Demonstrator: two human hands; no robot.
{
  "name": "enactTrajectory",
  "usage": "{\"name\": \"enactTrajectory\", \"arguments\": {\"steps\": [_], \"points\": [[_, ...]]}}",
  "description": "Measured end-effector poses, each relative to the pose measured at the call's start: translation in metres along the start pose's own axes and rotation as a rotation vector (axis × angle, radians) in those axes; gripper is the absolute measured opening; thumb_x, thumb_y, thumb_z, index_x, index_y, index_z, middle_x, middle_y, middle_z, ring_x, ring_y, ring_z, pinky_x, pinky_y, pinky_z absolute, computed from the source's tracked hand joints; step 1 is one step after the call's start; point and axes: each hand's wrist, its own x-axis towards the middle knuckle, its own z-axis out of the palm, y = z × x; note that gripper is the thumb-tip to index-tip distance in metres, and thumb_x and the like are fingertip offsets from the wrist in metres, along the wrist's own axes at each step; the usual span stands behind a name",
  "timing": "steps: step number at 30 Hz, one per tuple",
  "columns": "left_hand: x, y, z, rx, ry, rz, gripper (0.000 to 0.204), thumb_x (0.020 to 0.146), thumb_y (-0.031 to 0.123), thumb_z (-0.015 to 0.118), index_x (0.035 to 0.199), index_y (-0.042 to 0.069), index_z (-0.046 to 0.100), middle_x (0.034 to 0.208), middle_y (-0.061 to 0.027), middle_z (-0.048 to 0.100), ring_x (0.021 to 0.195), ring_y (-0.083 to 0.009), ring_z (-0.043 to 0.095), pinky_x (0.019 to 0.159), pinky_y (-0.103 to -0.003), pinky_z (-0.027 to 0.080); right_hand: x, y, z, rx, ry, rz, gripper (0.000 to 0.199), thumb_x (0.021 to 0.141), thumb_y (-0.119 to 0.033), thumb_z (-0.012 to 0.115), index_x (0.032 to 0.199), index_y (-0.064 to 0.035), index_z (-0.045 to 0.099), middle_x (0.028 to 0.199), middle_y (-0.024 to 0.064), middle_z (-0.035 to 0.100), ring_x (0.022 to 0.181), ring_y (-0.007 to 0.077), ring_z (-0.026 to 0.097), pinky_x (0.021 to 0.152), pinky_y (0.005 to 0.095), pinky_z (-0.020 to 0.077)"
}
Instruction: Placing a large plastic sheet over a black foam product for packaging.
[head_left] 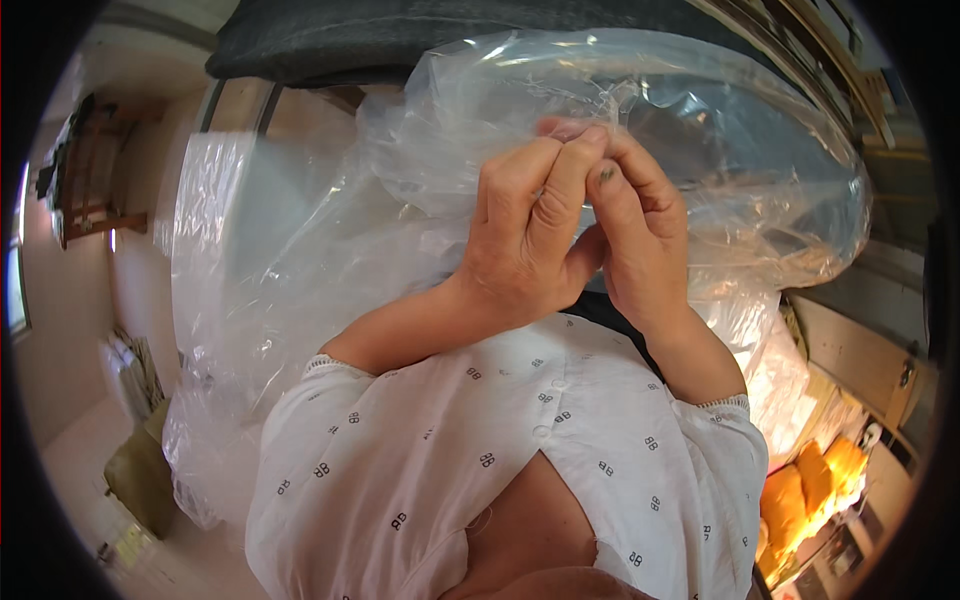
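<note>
A big, crinkled spread of clear plastic film (270, 240) covers the middle of the view; whether it is a bag or a sheet I cannot tell. On the right it puffs out into a rounded, shiny bulge (780, 150). My left hand (525, 220) and my right hand (640, 215) meet in front of my chest, fingertips pressed together. Both are closed on the plastic, and a twisted bit of film (622, 95) sticks up just beyond the fingers. What lies between the fingertips is mostly hidden.
Dark fabric-like padding (320, 45) runs along the far edge behind the plastic. Wooden furniture (105, 225) stands at the left, with a green cushion-like thing (140, 470) lower down. Bright orange-yellow cloth (815, 490) lies at the lower right, beside wooden panels (850, 350).
</note>
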Motion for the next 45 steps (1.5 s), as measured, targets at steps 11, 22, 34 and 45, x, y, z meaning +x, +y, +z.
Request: {"name": "enactTrajectory", "arguments": {"steps": [11,22,34,45], "points": [[0.092,-0.081,0.007,-0.684,-1.006,-0.397,0.011,0.082,0.008,0.060,0.091,0.002,0.057,0.087,0.0001,0.055,0.084,-0.0085,0.051,0.073,-0.020,0.040,0.005,-0.020,-0.037,0.074,0.196,-0.072,0.015,0.091,-0.015,0.049,0.093,-0.0030,0.058,0.085,0.0016,0.058,0.079,0.0082,0.052,0.077,0.0223,0.0401],[0.120,-0.081,0.097,-0.517,-0.420,-0.326,0.015,0.076,0.014,0.067,0.081,0.002,0.060,0.069,0.0010,0.054,0.062,-0.0049,0.048,0.058,-0.019,0.039,0.113,-0.053,-0.110,-0.751,0.602,-0.704,0.005,0.085,-0.008,0.053,0.086,-0.0031,0.052,0.068,0.0040,0.054,0.062,0.0109,0.053,0.056,0.0261,0.0423],[0.092,-0.149,0.232,-0.224,-0.444,-0.571,0.023,0.076,0.026,0.064,0.083,0.005,0.066,0.065,-0.0042,0.061,0.061,-0.0113,0.054,0.059,-0.025,0.042,0.181,0.031,-0.232,-0.813,0.959,-0.399,0.018,0.075,-0.019,0.062,0.078,-0.0014,0.063,0.068,0.0094,0.063,0.061,0.0170,0.059,0.061,0.0284,0.0459],[0.108,-0.150,0.257,0.010,-0.442,-0.553,0.027,0.070,0.035,0.064,0.080,0.010,0.069,0.072,-0.0083,0.065,0.069,-0.0247,0.062,0.065,-0.033,0.047,0.204,0.027,-0.242,-0.995,1.125,-0.290,0.017,0.066,-0.019,0.063,0.069,-0.0026,0.059,0.065,0.0106,0.061,0.063,0.0286,0.058,0.063,0.0362,0.0456]]}}
